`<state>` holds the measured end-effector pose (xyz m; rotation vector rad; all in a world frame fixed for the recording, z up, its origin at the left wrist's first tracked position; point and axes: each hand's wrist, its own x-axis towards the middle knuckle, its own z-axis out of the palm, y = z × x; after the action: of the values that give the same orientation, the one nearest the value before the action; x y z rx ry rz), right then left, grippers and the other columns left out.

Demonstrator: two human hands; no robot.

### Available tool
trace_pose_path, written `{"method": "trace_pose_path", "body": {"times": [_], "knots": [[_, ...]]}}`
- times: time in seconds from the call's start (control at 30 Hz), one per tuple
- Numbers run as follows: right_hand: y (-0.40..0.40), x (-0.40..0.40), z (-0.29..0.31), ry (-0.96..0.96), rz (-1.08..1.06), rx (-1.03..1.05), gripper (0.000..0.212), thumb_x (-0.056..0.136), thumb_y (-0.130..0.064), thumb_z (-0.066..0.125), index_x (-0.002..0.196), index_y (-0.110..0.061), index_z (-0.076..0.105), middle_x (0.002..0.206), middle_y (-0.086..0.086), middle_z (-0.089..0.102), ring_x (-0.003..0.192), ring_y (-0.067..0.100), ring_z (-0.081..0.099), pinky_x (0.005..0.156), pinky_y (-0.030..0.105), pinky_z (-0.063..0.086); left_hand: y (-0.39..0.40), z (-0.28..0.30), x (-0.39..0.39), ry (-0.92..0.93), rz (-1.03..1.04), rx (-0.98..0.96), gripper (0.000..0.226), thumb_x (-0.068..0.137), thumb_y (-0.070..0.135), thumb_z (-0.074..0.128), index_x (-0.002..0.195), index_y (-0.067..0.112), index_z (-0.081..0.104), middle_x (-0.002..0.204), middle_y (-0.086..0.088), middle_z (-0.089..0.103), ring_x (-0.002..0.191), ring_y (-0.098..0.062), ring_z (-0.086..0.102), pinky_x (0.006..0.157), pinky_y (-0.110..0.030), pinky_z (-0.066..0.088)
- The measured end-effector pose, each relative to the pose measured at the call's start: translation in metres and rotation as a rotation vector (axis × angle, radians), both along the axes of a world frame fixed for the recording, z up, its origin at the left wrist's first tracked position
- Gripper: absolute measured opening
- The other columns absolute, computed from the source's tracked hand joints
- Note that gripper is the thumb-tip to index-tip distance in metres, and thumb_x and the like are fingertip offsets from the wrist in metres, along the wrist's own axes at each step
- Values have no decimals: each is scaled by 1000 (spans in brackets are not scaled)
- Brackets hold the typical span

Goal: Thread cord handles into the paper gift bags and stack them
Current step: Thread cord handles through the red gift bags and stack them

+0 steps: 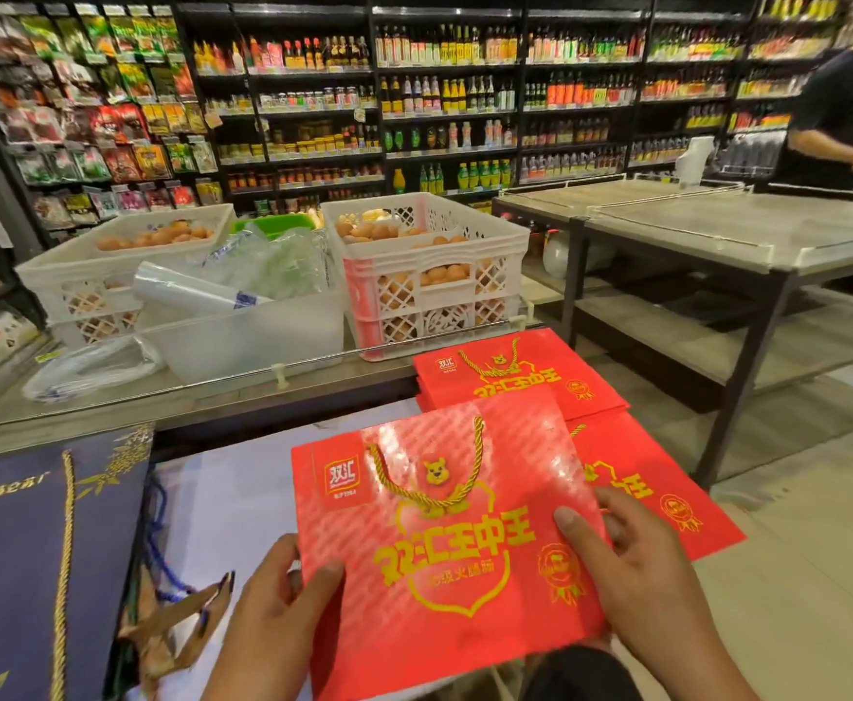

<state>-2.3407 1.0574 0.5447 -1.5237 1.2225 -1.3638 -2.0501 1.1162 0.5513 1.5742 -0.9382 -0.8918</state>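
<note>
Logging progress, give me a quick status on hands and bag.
Left hand and right hand grip red bag by its sides. Gold cord handle threaded. Red stack ahead, nothing blocking.

— Clearance ahead? 
— Blocked. The egg crate (427, 268) and clear tub (257, 331) stand along the counter's far side, behind its glass rail (282, 369).

— Left side? 
— Obstructed by the navy bag (35, 548) lying flat, with loose blue cord (161, 538) beside it.

— Right side? 
— The red bag stack (581, 382) occupies the near right. Beyond it, open aisle floor (818, 548) runs to the steel table (748, 235).
</note>
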Motion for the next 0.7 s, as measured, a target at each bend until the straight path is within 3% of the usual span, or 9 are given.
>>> {"method": "trace_pose_path", "body": {"times": [0.07, 0.17, 0.3, 0.4, 0.5, 0.6, 0.7], "knots": [[-16, -24, 0, 132, -125, -31, 5, 94, -25, 75, 89, -23, 73, 77, 0, 77, 69, 20, 74, 60, 36, 57, -8, 7, -17, -137, -85, 10, 6, 97, 14, 69, 97, 20, 71, 73, -9, 78, 64, -20, 75, 71, -37, 59], [-45, -61, -4, 404, -332, -33, 34, 90, -50, 74, 80, -18, 68, 69, 1, 68, 65, 22, 66, 61, 43, 54, -31, 10, -40, -244, -207, 3, 14, 97, 27, 71, 84, 31, 70, 67, -3, 75, 58, -15, 69, 64, -37, 54], [-76, -98, -5, 663, -498, 1, 41, 90, -65, 62, 74, -28, 61, 66, -7, 61, 68, 20, 61, 56, 37, 43, -80, 2, -74, -446, -274, -11, 33, 96, 49, 66, 81, 20, 62, 74, 1, 71, 68, -16, 68, 67, -42, 54], [-95, -112, -18, 913, -516, 94, 39, 89, -71, 53, 95, -33, 60, 91, -6, 67, 87, 26, 66, 64, 37, 48, -103, -5, -94, -659, -337, 66, 38, 98, 54, 59, 76, 25, 51, 74, 10, 63, 69, -6, 60, 58, -29, 43], [-96, -114, -33, 1084, -426, 85, 50, 91, -68, 52, 128, -34, 56, 118, -3, 58, 106, 27, 60, 83, 43, 54, -104, -14, -104, -798, -321, 75, 34, 97, 56, 59, 82, 32, 40, 84, 16, 56, 79, -9, 57, 60, -28, 36], [-90, -109, -33, 1009, -362, -41, 58, 93, -65, 48, 143, -34, 47, 137, -3, 52, 121, 24, 54, 100, 47, 50, -99, -20, -108, -1015, -258, -213, 26, 93, 48, 61, 92, 37, 38, 94, 14, 48, 91, -13, 51, 71, -30, 40], [-87, -97, -39, 1042, -215, -85, 69, 95, -75, 34, 155, -41, 34, 163, -6, 33, 147, 21, 35, 119, 48, 35, -97, -21, -121, -1106, -321, -412, 19, 95, 47, 53, 108, 33, 50, 115, 11, 51, 108, -13, 49, 88, -34, 44]]}}
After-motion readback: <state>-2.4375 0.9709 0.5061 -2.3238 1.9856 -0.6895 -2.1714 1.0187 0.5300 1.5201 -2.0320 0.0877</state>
